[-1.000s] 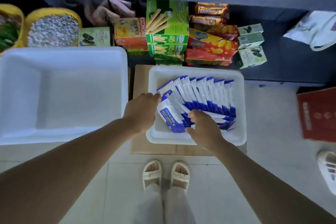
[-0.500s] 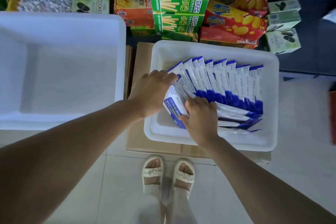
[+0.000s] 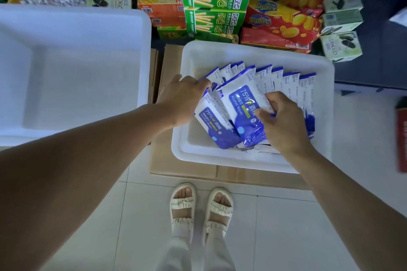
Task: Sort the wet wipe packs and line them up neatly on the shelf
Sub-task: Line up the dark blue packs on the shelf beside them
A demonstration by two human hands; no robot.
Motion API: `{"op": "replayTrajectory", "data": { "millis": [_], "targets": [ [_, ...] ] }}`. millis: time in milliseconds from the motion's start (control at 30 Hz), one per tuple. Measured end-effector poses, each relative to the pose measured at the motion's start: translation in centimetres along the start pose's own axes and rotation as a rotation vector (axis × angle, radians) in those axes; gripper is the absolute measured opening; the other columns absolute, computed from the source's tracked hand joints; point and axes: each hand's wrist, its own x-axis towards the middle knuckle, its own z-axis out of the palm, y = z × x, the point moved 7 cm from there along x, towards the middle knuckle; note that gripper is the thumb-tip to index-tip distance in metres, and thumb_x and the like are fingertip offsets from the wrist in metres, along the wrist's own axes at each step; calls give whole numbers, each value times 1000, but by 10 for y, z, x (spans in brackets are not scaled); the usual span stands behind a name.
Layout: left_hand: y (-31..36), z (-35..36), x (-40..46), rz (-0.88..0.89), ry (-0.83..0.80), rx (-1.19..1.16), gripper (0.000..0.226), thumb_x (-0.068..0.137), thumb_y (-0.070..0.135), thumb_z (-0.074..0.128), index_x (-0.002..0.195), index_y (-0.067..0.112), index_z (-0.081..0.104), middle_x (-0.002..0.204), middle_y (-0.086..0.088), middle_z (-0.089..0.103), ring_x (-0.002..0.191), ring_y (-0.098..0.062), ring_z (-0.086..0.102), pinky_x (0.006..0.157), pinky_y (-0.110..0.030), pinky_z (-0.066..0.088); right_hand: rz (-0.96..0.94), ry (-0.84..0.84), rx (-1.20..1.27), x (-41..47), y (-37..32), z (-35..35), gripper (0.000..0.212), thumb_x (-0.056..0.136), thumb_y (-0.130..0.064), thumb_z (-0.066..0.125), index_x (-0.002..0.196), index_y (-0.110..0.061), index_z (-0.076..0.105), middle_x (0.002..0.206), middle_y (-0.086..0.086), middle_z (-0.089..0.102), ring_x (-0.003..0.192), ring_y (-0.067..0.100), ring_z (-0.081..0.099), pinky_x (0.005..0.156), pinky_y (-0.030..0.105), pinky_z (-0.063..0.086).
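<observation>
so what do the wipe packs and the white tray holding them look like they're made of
Wipe packs: thin glossy plastic film, judging by the sheen and crinkled bottom edges. White tray: looks like matte foam or moulded plastic, with thick rounded rims and no shine; which of the two I cannot tell.

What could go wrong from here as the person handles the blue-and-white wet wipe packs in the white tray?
1. The right hand pinches one blue-and-white wet wipe pack by its edge only; the glossy wrapper may slip back onto the pile.
2. The left hand presses against the leaning row of packs; a push could topple them flat.
3. The white plastic tray sits on a brown cardboard box, apparently overhanging its near right edge; downward pressure might tip it.
</observation>
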Motion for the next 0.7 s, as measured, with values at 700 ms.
{"op": "replayTrajectory", "data": {
  "millis": [700],
  "targets": [
    [14, 22, -2, 167, -15, 350, 65, 79, 36, 70, 132, 22, 35, 127, -7, 45, 119, -26, 43, 111, -49, 16, 45, -30, -544, -35, 2, 85, 57, 53, -31, 90, 90, -5, 54, 81, 10, 61, 73, 31, 61, 71, 39, 47]
  ]
}}
